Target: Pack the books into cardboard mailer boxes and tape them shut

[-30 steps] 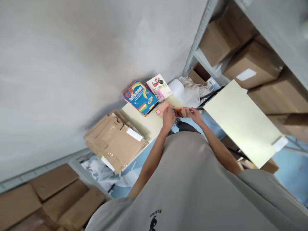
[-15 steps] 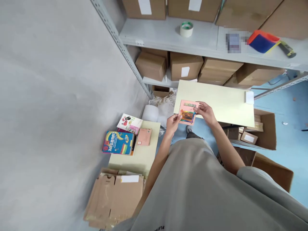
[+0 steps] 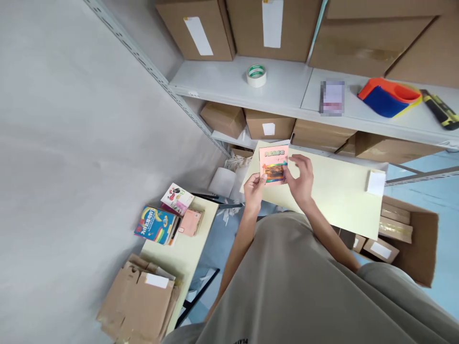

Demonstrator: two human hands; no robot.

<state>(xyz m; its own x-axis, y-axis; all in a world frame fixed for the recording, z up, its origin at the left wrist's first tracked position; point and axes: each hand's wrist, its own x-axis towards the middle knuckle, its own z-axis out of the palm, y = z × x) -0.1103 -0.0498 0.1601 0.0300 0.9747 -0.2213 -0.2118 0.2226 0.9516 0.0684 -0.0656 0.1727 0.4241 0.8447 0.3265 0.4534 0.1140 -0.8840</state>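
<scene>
A pink booklet [image 3: 274, 160] with greenish lettering and a dark, colourful picture on its cover is held upright over the near edge of the cream table. My left hand [image 3: 254, 190] grips its lower left corner, thumb on the front. At the booklet's right edge is my right hand [image 3: 301, 179], thumb tip against the cover and index finger near the edge, with a gap between them; its fingers are spread and slightly bent. Whatever lies behind the booklet is hidden.
A cream table [image 3: 333, 191] bears a white box [image 3: 376, 182]. On the shelf are a tape roll [image 3: 256, 76], a blue-orange holder [image 3: 387, 98] and a cutter [image 3: 440, 110]. Left, a side table [image 3: 201, 220] carries books [image 3: 156, 224] and flattened cartons [image 3: 139, 301]. An open carton [image 3: 423, 248] stands right.
My right hand has loosened from the booklet's right side, its fingers now spread. The booklet has turned slightly more upright. The whole view has shifted, bringing the shelf closer.
</scene>
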